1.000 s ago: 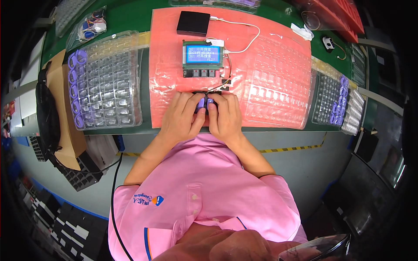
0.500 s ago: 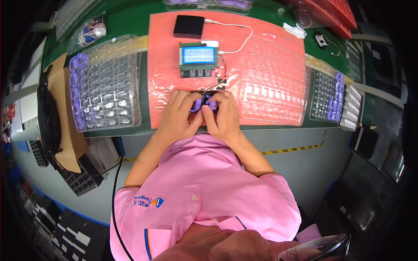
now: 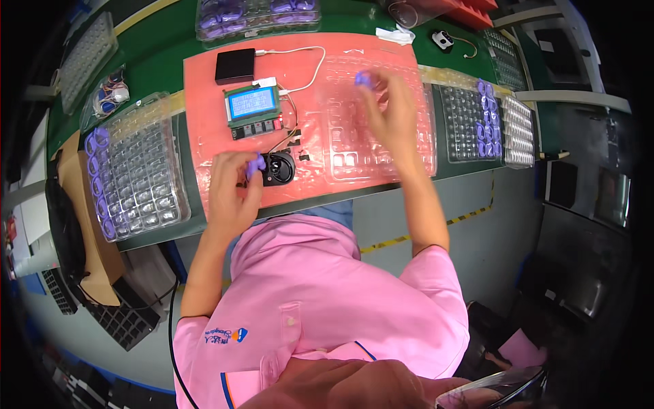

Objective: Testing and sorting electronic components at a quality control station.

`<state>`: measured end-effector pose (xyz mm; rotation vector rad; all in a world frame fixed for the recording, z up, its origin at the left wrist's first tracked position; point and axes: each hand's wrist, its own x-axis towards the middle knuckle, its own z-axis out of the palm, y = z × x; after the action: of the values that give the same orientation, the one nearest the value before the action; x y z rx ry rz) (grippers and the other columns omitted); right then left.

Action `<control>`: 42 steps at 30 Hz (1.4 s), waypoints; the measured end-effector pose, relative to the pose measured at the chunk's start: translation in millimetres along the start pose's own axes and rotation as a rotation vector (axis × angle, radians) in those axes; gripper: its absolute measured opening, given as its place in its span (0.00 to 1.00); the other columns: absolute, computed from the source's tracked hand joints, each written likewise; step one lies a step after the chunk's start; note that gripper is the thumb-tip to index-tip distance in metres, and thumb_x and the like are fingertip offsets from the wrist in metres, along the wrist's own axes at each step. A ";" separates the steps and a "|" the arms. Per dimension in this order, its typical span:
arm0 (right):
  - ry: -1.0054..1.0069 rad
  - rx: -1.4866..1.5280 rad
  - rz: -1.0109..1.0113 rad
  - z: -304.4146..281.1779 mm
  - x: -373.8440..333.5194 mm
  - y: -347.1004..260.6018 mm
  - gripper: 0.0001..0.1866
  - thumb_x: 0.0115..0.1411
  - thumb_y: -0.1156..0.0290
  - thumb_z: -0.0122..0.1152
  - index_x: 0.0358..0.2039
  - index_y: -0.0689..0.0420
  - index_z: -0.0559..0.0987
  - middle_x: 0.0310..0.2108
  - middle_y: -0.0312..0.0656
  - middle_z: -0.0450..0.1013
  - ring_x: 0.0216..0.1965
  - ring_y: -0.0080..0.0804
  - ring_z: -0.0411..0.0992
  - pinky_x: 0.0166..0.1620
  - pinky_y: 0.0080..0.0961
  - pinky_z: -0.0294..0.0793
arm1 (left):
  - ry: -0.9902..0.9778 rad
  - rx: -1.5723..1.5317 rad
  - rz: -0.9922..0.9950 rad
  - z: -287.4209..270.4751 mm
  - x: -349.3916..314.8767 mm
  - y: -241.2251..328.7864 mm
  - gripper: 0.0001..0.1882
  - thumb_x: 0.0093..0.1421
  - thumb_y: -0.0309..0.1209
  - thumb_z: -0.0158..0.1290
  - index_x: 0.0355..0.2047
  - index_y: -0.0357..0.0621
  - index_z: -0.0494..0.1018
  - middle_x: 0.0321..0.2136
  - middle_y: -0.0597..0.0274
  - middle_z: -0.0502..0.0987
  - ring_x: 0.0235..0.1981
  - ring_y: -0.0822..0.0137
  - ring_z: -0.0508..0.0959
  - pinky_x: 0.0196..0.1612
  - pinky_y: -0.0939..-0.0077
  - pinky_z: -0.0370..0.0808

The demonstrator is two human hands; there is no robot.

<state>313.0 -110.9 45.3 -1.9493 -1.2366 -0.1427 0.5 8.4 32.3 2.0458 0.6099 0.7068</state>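
My left hand [image 3: 231, 194] pinches a small purple earpiece [image 3: 255, 165] beside a black round-ended cradle [image 3: 279, 169] on the mat. My right hand [image 3: 395, 116] is raised over a clear moulded tray [image 3: 344, 153], with a second purple earpiece [image 3: 362, 80] between thumb and fingers. Fingers partly cover both pieces. A circuit board with a lit blue screen [image 3: 252, 102] lies beyond the cradle, and thin wires run between them. The black cradle shows a round hollow.
A pink mat [image 3: 204, 123] covers the bench. A black box [image 3: 235, 66] joins the board by a white cable [image 3: 323, 65]. Compartment trays with purple pieces stand left [image 3: 139, 177] and right [image 3: 463, 126]. Another tray [image 3: 255, 20] lies at the back. A cardboard box [image 3: 92, 218] stands at left.
My hands have parted from the cradle. The right has moved up and right with one earpiece, while the left keeps another beside the cradle. The screen's display differs, and the whole view has shifted.
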 end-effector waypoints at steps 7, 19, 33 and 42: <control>-0.239 -0.114 -0.169 10.5 32.9 52.7 0.12 0.67 0.74 0.69 0.49 0.59 0.85 0.45 0.44 0.80 0.49 0.46 0.81 0.50 0.42 0.81 | 0.010 0.124 0.204 15.6 82.4 28.9 0.14 0.67 0.22 0.57 0.53 0.38 0.76 0.47 0.50 0.79 0.47 0.47 0.77 0.51 0.55 0.75; -0.253 0.059 -0.032 11.1 17.0 62.4 0.14 0.67 0.75 0.66 0.52 0.63 0.82 0.48 0.50 0.76 0.49 0.49 0.79 0.53 0.39 0.79 | -0.143 0.310 0.335 113.6 185.1 -13.8 0.14 0.66 0.25 0.59 0.53 0.40 0.78 0.47 0.49 0.79 0.53 0.44 0.78 0.59 0.53 0.76; -0.243 0.134 -0.048 0.8 15.5 75.5 0.15 0.64 0.75 0.67 0.52 0.62 0.82 0.48 0.49 0.76 0.49 0.49 0.79 0.53 0.37 0.80 | -0.353 0.242 0.298 126.6 186.2 2.7 0.21 0.59 0.27 0.64 0.54 0.41 0.81 0.47 0.50 0.79 0.54 0.45 0.78 0.60 0.50 0.76; -0.056 0.020 -0.205 -43.5 28.2 71.4 0.15 0.64 0.75 0.66 0.52 0.60 0.82 0.49 0.50 0.78 0.50 0.48 0.80 0.53 0.37 0.81 | -0.048 0.382 0.469 65.5 158.0 35.3 0.13 0.58 0.28 0.66 0.43 0.39 0.81 0.48 0.50 0.81 0.52 0.46 0.80 0.55 0.50 0.75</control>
<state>397.9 -134.4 47.6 -1.8178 -1.4686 -0.1804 164.1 55.4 71.8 2.5954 0.2437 0.8528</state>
